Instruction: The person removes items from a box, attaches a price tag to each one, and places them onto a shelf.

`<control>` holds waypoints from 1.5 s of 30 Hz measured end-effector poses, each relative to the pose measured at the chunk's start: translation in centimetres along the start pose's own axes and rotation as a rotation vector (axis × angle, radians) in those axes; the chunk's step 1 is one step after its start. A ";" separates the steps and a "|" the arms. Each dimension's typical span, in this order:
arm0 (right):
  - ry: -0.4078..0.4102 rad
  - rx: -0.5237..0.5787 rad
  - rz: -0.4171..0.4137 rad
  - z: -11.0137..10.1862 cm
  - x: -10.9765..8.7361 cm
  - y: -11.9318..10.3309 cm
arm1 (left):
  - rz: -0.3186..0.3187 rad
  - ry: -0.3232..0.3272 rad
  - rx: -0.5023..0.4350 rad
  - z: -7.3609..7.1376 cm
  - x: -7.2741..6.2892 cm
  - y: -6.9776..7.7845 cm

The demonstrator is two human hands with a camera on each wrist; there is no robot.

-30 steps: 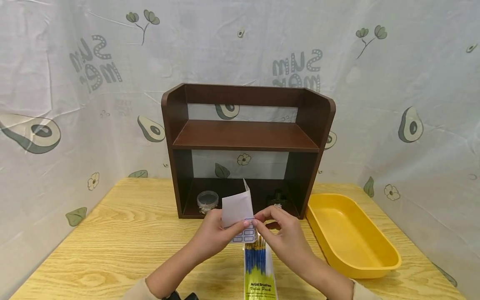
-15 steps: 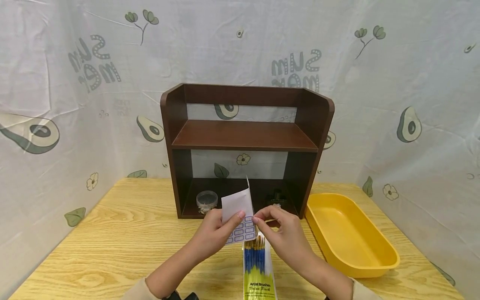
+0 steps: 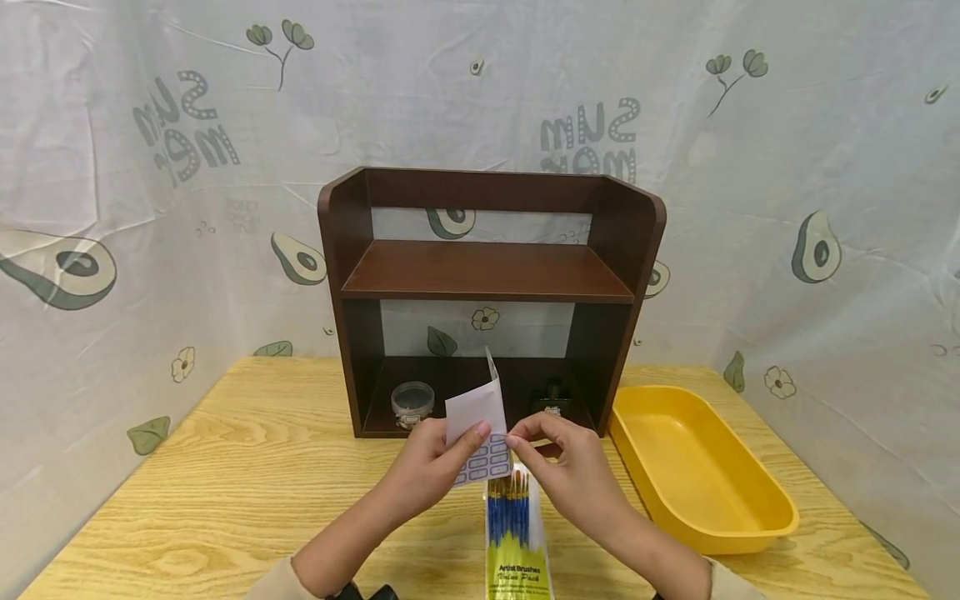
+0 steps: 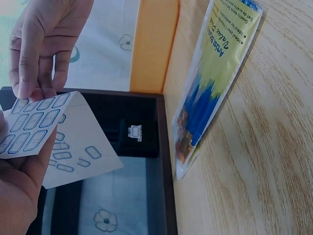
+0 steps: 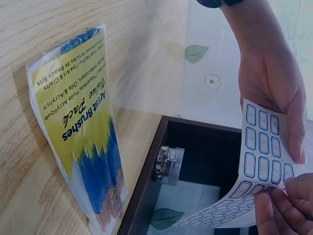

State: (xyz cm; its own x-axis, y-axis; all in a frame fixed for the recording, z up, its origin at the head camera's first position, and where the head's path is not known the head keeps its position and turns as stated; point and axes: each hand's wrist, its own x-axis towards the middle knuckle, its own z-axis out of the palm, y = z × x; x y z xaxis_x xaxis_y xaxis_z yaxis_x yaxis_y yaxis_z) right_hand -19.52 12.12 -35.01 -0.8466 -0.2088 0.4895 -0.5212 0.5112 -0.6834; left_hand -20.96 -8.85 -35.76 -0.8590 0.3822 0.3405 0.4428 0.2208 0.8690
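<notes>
My left hand (image 3: 429,468) holds a folded sheet of blue-bordered sticker labels (image 3: 476,410), its thumb lying across the front. The fingertips of my right hand (image 3: 573,471) pinch at the sheet's right edge, beside a row of labels. In the right wrist view the label sheet (image 5: 262,134) bends, and right thumb and finger meet on a label near the fold. The left wrist view shows loose-set labels on the sheet's back flap (image 4: 90,142). Below the hands, a clear pack of blue-handled artist brushes (image 3: 517,533) lies on the table.
A dark brown two-tier shelf (image 3: 487,271) stands behind the hands. On its lower level sit a round clear jar (image 3: 412,400) at left and a black bottle (image 3: 552,400) with a white label at right. A yellow tray (image 3: 697,467) rests on the table at right.
My left thumb has slid up and left from the sheet's right edge, uncovering more labels. The sheet has tilted slightly; my right fingertips stay at its edge.
</notes>
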 end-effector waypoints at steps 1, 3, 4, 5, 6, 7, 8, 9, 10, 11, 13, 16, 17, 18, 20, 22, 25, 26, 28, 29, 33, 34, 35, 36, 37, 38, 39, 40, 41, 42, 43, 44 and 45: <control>-0.003 0.003 0.001 0.0 0.0 0.0 | -0.002 0.001 0.000 0.0 0.0 0.0; -0.008 0.009 0.008 0.0 0.0 0.1 | -0.005 0.004 0.000 0.0 0.0 0.0; -0.010 0.012 0.010 0.0 0.0 0.2 | -0.007 0.005 0.000 0.0 0.0 0.0; -0.012 0.017 0.013 0.0 0.0 0.2 | -0.007 0.005 -0.001 0.1 0.0 0.0; -0.012 0.021 0.017 0.0 0.0 0.3 | -0.004 0.006 -0.001 0.0 0.0 0.0; -0.013 0.024 0.021 -0.1 0.0 0.3 | -0.002 0.008 -0.004 0.0 0.0 -0.1; -0.014 0.030 0.026 -0.1 0.0 0.3 | 0.000 0.011 -0.006 0.0 0.0 -0.1; -0.016 0.037 0.027 -0.1 0.0 0.3 | 0.004 0.013 -0.010 0.0 0.1 -0.2; -0.019 0.047 0.028 -0.1 -0.1 0.4 | 0.009 0.016 -0.014 0.0 0.1 -0.3; -0.023 0.058 0.029 -0.1 -0.1 0.4 | 0.015 0.021 -0.014 -0.1 0.1 -0.4; -0.028 0.077 0.027 -0.1 -0.2 0.5 | 0.027 0.035 -0.014 -0.2 0.1 -0.5; -0.027 0.115 0.018 -0.1 -0.2 0.6 | 0.048 0.066 -0.011 -0.6 0.1 -0.4; -0.025 0.126 0.014 -0.1 -0.2 0.7 | 0.051 0.083 -0.006 -0.7 0.1 -0.3; -0.023 0.136 0.012 -0.1 -0.2 0.8 | 0.050 0.097 -0.008 -0.9 0.0 -0.2; -0.021 0.157 0.014 -0.2 -0.3 0.9 | 0.041 0.125 -0.014 -1.3 -0.1 -0.1; -0.025 0.177 0.021 -0.3 -0.4 1.1 | 0.015 0.146 -0.027 -1.8 -0.2 -0.1; -0.036 0.198 0.035 -0.5 -0.5 1.4 | -0.058 0.171 -0.055 -2.8 -0.5 -0.3; -0.040 0.204 0.041 -0.6 -0.6 1.4 | -0.088 0.175 -0.063 -3.1 -0.6 -0.5; -0.049 0.214 0.060 -0.8 -0.7 1.6 | -0.155 0.182 -0.083 -3.9 -0.8 -0.8; -0.053 0.216 0.065 -0.9 -0.7 1.7 | -0.190 0.183 -0.093 -4.3 -1.0 -1.1; -0.062 0.231 0.092 -1.4 -1.0 1.9 | -0.299 0.147 -0.143 -6.2 -1.6 -2.3; -0.064 0.240 0.093 -1.4 -1.1 2.0 | -0.321 0.133 -0.155 -6.8 -1.8 -2.7; -0.068 0.246 0.086 -1.5 -1.1 2.1 | -0.341 0.121 -0.166 -7.3 -2.0 -3.1; -0.073 0.257 0.085 -1.6 -1.2 2.2 | -0.362 0.111 -0.174 -7.9 -2.2 -3.5; -0.078 0.267 0.081 -1.6 -1.2 2.3 | -0.382 0.106 -0.175 -8.4 -2.4 -3.8; -0.084 0.278 0.076 -1.6 -1.2 2.4 | -0.394 0.095 -0.176 -8.9 -2.7 -4.2; -0.090 0.285 0.076 -1.6 -1.3 2.5 | -0.410 0.090 -0.176 -9.4 -2.9 -4.7; -0.097 0.291 0.074 -1.7 -1.3 2.6 | -0.425 0.089 -0.173 -9.8 -3.2 -5.0; -0.103 0.294 0.074 -1.7 -1.3 2.8 | -0.436 0.085 -0.169 -10.2 -3.4 -5.4; -0.108 0.298 0.077 -1.7 -1.3 2.8 | -0.451 0.081 -0.159 -10.5 -3.6 -5.7; -0.112 0.299 0.082 -1.8 -1.3 2.9 | -0.463 0.077 -0.147 -10.8 -3.7 -6.1; -0.119 0.299 0.089 -1.8 -1.4 3.0 | -0.476 0.071 -0.130 -11.0 -3.9 -6.4; -0.126 0.297 0.097 -1.9 -1.4 3.0 | -0.499 0.071 -0.108 -11.2 -4.0 -6.7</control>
State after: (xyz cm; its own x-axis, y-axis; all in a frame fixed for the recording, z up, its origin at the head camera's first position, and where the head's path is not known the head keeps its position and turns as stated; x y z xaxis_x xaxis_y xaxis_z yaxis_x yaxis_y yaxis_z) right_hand -19.71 15.52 -36.72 -0.8909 -0.2816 0.3564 -0.4303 0.2720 -0.8607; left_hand -23.41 -21.88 -38.94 -0.9759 0.1914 -0.1047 -0.0512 0.2657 0.9627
